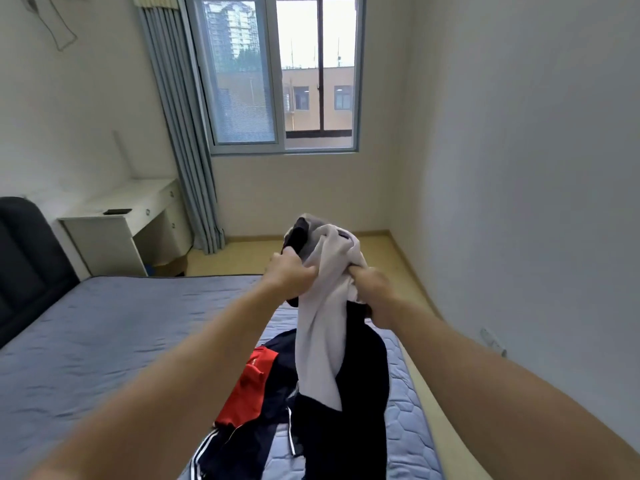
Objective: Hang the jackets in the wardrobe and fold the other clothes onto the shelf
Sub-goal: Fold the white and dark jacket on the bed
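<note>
Both my hands hold a bundle of clothes up above the bed. A pale grey garment (320, 327) hangs down between them, with a dark piece (298, 233) bunched at its top. My left hand (289, 275) grips the bundle on its left side, and my right hand (375, 292) grips it on the right. Below, a navy jacket (360, 386) with white stripes and a red panel (249, 386) trails onto the blue mattress (104, 334). No wardrobe or shelf is in view.
A white desk (114, 223) with a dark flat object stands at the left wall, beside blue-grey curtains (183, 140). The window (280, 74) is straight ahead. A dark headboard (24, 258) is at far left. A white wall runs close along the bed's right side.
</note>
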Available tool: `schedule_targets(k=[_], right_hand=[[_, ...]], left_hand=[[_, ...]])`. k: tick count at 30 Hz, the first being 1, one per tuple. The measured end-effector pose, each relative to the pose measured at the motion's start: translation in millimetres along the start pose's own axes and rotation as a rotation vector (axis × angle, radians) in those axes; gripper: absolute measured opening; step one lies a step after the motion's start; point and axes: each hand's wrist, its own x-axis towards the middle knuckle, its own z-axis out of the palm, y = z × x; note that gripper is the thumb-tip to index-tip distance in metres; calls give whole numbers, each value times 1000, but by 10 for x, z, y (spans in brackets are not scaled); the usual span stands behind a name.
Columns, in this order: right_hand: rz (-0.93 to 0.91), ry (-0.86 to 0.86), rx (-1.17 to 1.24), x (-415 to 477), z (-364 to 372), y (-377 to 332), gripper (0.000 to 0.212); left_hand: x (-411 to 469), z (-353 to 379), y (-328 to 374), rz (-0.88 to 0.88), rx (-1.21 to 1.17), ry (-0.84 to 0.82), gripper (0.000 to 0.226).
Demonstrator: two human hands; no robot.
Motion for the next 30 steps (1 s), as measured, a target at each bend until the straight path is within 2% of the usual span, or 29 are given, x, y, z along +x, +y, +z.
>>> schedule_targets(k=[2, 3, 7, 9, 13, 18, 20, 22, 24, 26, 28, 30], right_hand=[[-13, -31, 155, 19, 8, -177, 27], [-27, -31, 210, 29, 9, -240, 29], [-110, 51, 280, 47, 5, -375, 25], [-163, 114, 367, 71, -47, -424, 24], [-76, 104, 672, 17, -211, -527, 28], [-171, 137, 649, -48, -276, -503, 30], [-153, 110, 686, -64, -284, -491, 30], [-154, 91, 722, -75, -310, -491, 35], [-169, 86, 742, -84, -319, -500, 37], [-163, 84, 769, -109, -315, -509, 39], [-167, 104, 780, -115, -316, -497, 43], [-165, 140, 800, -118, -351, -474, 42]], left_hand=[[-31, 125, -136, 56, -78, 8, 41], [-49, 159, -187, 94, -127, 44, 40], [-156, 235, -308, 222, -315, 133, 53], [-185, 280, -366, 232, -294, 171, 60], [-158, 376, -523, 186, -115, 211, 51], [-106, 590, -640, -110, -97, -167, 43], [-129, 663, -607, -241, -63, -220, 55], [-206, 695, -597, -432, -113, -389, 67], [-275, 717, -614, -694, -457, -673, 80], [-324, 777, -634, -834, -862, -837, 84], [-313, 855, -614, -843, -1051, -854, 85], [-292, 894, -550, -779, -1151, -844, 90]])
